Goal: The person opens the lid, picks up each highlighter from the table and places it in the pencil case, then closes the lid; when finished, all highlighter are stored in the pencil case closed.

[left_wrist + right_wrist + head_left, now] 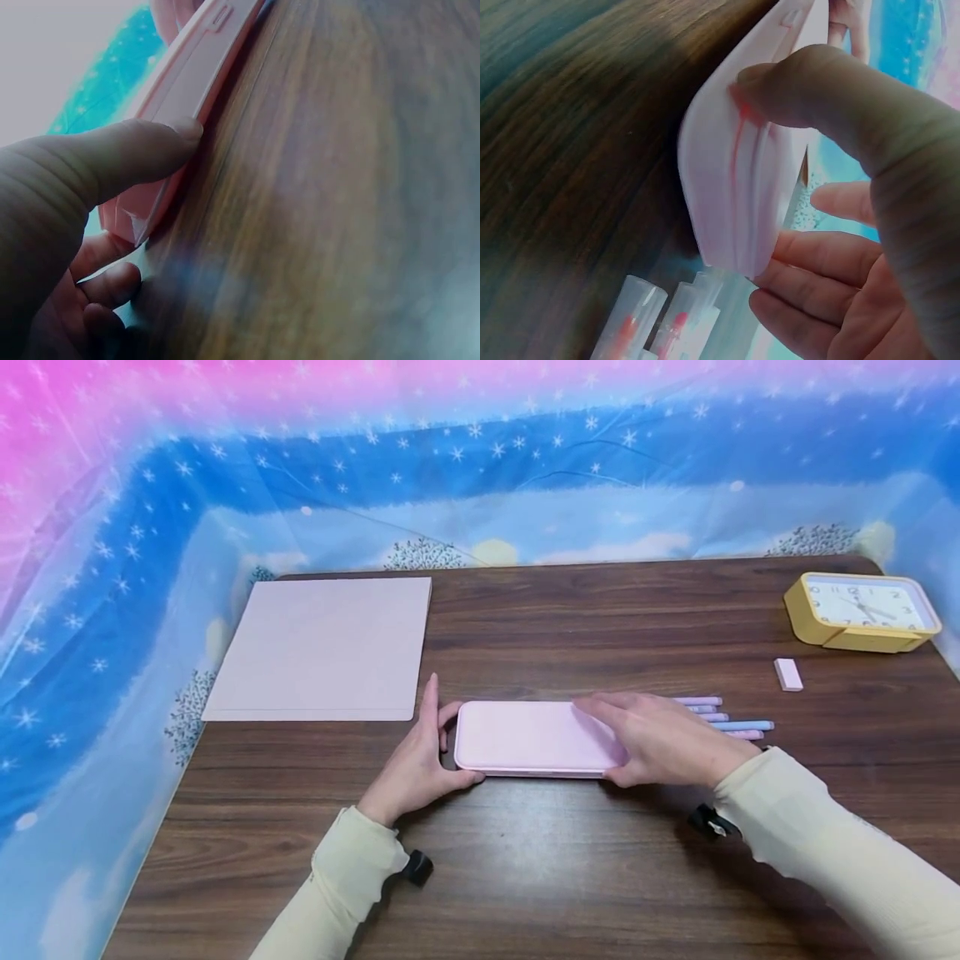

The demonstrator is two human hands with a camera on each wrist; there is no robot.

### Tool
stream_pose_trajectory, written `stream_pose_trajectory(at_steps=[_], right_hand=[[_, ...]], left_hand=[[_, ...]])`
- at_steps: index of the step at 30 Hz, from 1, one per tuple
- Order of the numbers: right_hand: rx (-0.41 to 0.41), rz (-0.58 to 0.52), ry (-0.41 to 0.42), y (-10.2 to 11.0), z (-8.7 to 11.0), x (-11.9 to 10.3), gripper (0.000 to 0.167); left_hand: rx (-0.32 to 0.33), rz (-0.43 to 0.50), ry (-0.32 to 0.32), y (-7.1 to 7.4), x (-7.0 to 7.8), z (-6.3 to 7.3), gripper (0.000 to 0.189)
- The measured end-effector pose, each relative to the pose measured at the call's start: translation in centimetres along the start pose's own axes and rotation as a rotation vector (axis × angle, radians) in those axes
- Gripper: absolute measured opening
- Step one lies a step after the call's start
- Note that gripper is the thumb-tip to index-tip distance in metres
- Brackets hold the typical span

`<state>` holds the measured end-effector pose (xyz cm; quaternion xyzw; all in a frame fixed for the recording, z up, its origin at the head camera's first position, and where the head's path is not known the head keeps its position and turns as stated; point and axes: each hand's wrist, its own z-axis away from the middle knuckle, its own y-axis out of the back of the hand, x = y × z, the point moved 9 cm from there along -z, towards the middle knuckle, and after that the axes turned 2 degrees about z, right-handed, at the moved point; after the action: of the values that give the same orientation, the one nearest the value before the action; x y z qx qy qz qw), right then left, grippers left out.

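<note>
a closed pink case (525, 735) lies on the dark wooden table (517, 868) between the two hands, and the left hand (416, 768) holds its left end, thumb on the front side and other fingers round the back. the right hand (663, 742) grips the right end, thumb on the front side too, with pens (738, 725) just beyond it. a small white block (788, 674) and a yellow clock (828, 637) stand further right, a pale folder (322, 647) further left.

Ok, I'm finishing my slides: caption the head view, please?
Left hand and right hand grip a pink case at opposite ends, with pens on the wooden table nearby.
</note>
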<state>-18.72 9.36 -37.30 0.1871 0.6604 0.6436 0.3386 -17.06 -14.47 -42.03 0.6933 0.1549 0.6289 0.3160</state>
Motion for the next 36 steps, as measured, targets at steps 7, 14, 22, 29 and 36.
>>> stream_pose_trajectory(at_steps=[7, 14, 22, 29, 36], right_hand=[[0.021, -0.032, 0.028, -0.3, 0.1, 0.2, 0.089], [0.045, -0.150, 0.042, 0.2, 0.1, 0.3, 0.089], [0.081, -0.394, 0.046, 0.3, 0.5, 2.3, 0.080], [0.148, -0.616, -0.049, 0.6, 1.0, 4.6, 0.050], [0.233, -0.725, -0.101, 1.8, 1.6, 5.7, 0.026]], left_hand=[[0.003, -0.050, 0.009, -0.2, 0.0, 0.1, 0.130], [0.003, -0.070, -0.002, -0.1, 0.1, 0.6, 0.128], [-0.003, -0.038, -0.010, 0.1, -0.1, 1.0, 0.131], [-0.002, -0.036, -0.027, 0.1, -0.1, 1.0, 0.127], [-0.020, 0.061, -0.005, 0.1, -0.2, 0.6, 0.118]])
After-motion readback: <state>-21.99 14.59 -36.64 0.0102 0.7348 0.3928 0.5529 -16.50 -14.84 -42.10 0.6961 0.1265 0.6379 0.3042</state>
